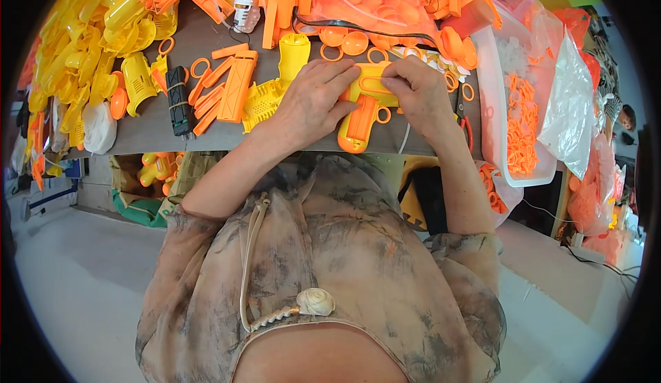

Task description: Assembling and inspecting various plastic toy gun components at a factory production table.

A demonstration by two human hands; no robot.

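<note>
A yellow and orange plastic toy gun body (pixel 363 111) lies on the grey table (pixel 148 125) in front of me, its orange grip pointing toward the near edge. My left hand (pixel 313 97) lies flat over its left side and holds it down. My right hand (pixel 415 88) has its fingers pinched on the yellow top part of the toy, at its right end. Whether a small part sits between those fingertips is hidden.
Yellow plastic shells (pixel 96 39) are piled at the left, orange parts (pixel 227 87) in the middle. A black tool (pixel 179 99) lies on the table. A clear bin of orange rings (pixel 521 118) stands at the right, beside plastic bags (pixel 571 108). Red-handled pliers (pixel 465 125) lie near my right wrist.
</note>
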